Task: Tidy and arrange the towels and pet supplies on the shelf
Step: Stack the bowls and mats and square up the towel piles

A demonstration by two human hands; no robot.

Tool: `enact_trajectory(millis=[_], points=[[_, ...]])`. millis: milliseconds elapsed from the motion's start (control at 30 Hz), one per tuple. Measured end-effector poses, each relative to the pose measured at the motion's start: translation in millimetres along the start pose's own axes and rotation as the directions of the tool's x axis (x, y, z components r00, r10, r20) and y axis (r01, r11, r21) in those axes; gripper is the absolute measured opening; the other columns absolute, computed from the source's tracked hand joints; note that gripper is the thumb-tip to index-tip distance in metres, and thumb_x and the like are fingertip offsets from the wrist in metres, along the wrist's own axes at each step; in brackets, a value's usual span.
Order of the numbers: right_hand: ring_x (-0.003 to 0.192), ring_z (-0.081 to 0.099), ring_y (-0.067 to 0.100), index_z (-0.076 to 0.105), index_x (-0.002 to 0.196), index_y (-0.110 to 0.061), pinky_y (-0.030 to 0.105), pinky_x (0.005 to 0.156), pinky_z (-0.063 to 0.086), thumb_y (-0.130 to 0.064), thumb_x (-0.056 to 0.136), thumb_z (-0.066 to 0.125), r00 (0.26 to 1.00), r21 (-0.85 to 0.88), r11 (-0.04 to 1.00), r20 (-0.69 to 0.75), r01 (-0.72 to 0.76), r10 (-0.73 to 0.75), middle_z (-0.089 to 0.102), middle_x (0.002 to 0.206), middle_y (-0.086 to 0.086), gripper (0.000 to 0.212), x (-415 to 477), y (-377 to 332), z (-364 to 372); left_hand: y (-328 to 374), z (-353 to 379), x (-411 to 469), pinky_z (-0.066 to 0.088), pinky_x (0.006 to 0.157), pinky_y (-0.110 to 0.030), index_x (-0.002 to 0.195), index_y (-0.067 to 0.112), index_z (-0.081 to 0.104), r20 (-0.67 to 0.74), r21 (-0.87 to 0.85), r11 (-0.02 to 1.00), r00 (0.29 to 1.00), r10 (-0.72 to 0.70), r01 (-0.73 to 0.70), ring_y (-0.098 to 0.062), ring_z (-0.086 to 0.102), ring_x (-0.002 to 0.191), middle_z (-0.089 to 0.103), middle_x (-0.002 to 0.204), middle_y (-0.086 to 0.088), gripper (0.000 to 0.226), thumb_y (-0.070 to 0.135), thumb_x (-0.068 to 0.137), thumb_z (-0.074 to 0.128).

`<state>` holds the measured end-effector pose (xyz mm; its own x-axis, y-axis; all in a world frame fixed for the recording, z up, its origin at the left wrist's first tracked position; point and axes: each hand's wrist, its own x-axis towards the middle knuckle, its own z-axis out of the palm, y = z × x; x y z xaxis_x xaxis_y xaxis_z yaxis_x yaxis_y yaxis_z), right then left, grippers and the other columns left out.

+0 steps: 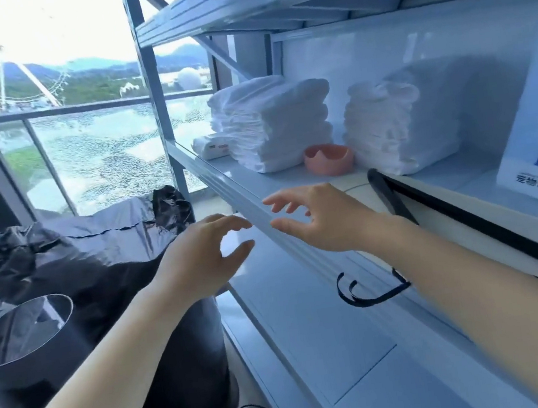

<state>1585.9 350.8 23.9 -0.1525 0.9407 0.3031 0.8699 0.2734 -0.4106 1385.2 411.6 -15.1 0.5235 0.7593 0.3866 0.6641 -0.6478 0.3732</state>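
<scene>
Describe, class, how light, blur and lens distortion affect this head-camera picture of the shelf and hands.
Head view: the window sky is blown out to white; the shelf rails bow from the wide-angle lens; the right towel stack sits in softer shadow than the left towel stack; the forearms smear at the bottom edge, while the left hand and right hand stay fairly sharp.

White towels (278, 123), pink bowl (328, 159)
</scene>
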Motion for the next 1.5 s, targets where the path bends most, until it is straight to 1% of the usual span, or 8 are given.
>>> enact_trajectory(millis=[133, 333, 467, 667, 833, 1133, 1367, 1500], points=[[0.099, 0.056, 0.005, 0.054, 0.125, -0.03, 0.019, 0.083, 0.042, -0.041, 0.089, 0.057, 0.999, -0.01, 0.999, 0.013, 0.038, -0.037, 0.062, 0.112, -0.012, 0.038, 59.0, -7.8, 22.6, -48.4, -15.4, 28.9, 0.04, 0.073, -0.024, 0.113, 0.038, 0.06, -0.064, -0.013, 1.0, 0.998, 0.002, -0.003, -0.003, 0.052, 0.089, 0.052, 0.101, 0.022, 0.026, 0.042, 0.087, 0.056], [0.097, 0.056, 0.007, 0.055, 0.124, -0.029, 0.02, 0.08, 0.04, -0.04, 0.089, 0.057, 0.999, -0.058, 0.998, -0.004, 0.037, -0.037, 0.063, 0.111, -0.011, 0.037, 150.0, -15.3, 57.2, -119.1, -36.8, 81.0, 0.032, 0.064, -0.014, 0.112, 0.042, 0.059, -0.06, 0.04, 0.998, 0.996, 0.058, -0.056, 0.002, 0.048, 0.091, 0.054, 0.105, 0.024, 0.025, 0.042, 0.087, 0.057], [0.098, 0.056, 0.006, 0.055, 0.124, -0.029, 0.021, 0.081, 0.04, -0.041, 0.089, 0.056, 1.0, -0.086, 0.996, -0.011, 0.018, -0.019, 0.062, 0.113, -0.012, 0.037, 200.7, -15.5, 77.3, -162.8, -46.8, 111.6, 0.036, 0.067, -0.023, 0.111, 0.044, 0.058, -0.029, 0.045, 0.998, 0.998, 0.048, -0.047, -0.004, 0.057, 0.09, 0.055, 0.105, 0.023, 0.025, 0.042, 0.087, 0.056], [0.105, 0.056, 0.009, 0.055, 0.124, -0.03, 0.029, 0.089, 0.045, -0.043, 0.089, 0.055, 0.998, -0.131, 0.99, -0.005, -0.055, 0.055, 0.061, 0.119, -0.011, 0.037, 260.7, -3.6, 97.0, -216.1, -46.5, 150.6, 0.033, 0.058, -0.016, 0.115, 0.04, 0.058, 0.003, 0.07, 0.997, 0.999, 0.044, -0.044, -0.002, 0.05, 0.079, 0.057, 0.111, 0.019, 0.027, 0.042, 0.088, 0.054], [0.11, 0.053, 0.011, 0.056, 0.124, -0.027, 0.026, 0.09, 0.041, -0.042, 0.09, 0.055, 0.991, -0.162, 0.978, -0.053, -0.129, 0.122, 0.059, 0.122, -0.008, 0.037, 302.4, 26.5, 111.6, -252.8, -24.6, 185.1, 0.048, 0.078, -0.028, 0.114, 0.04, 0.058, 0.043, 0.037, 0.997, 0.997, 0.062, -0.064, -0.006, 0.056, 0.099, 0.057, 0.117, 0.018, 0.025, 0.041, 0.089, 0.054], [0.117, 0.05, 0.019, 0.053, 0.126, -0.014, 0.028, 0.094, 0.041, -0.033, 0.09, 0.057, 0.96, -0.135, 0.971, -0.226, -0.198, 0.164, 0.053, 0.13, 0.003, 0.041, 390.3, 81.8, 134.3, -290.7, 15.2, 297.8, 0.047, 0.092, -0.033, 0.122, 0.036, 0.053, 0.071, 0.075, 0.991, 0.992, 0.105, -0.11, -0.011, 0.05, 0.117, 0.048, 0.133, 0.013, 0.033, 0.042, 0.089, 0.053], [0.118, 0.047, 0.025, 0.042, 0.13, -0.011, 0.037, 0.095, 0.043, -0.035, 0.092, 0.051, 0.957, -0.23, 0.939, -0.197, -0.255, 0.211, 0.046, 0.131, 0.006, 0.046, 430.2, 114.1, 147.7, -310.7, 50.3, 363.6, 0.043, 0.096, -0.035, 0.135, 0.033, 0.039, 0.051, 0.056, 0.996, 0.996, 0.068, -0.071, -0.018, 0.042, 0.126, 0.033, 0.144, 0.007, 0.058, 0.047, 0.083, 0.061], [0.137, 0.026, 0.025, 0.027, 0.143, -0.009, 0.039, 0.11, 0.031, -0.034, 0.095, 0.047, 0.957, -0.246, 0.931, -0.177, -0.27, 0.231, 0.028, 0.15, 0.01, 0.058, 442.6, 123.4, 151.6, -319.9, 61.3, 390.5, 0.037, 0.102, -0.034, 0.146, 0.03, 0.022, 0.088, 0.038, 0.998, 0.995, 0.055, -0.058, -0.021, 0.036, 0.133, 0.019, 0.153, 0.001, 0.079, 0.044, 0.081, 0.065]])
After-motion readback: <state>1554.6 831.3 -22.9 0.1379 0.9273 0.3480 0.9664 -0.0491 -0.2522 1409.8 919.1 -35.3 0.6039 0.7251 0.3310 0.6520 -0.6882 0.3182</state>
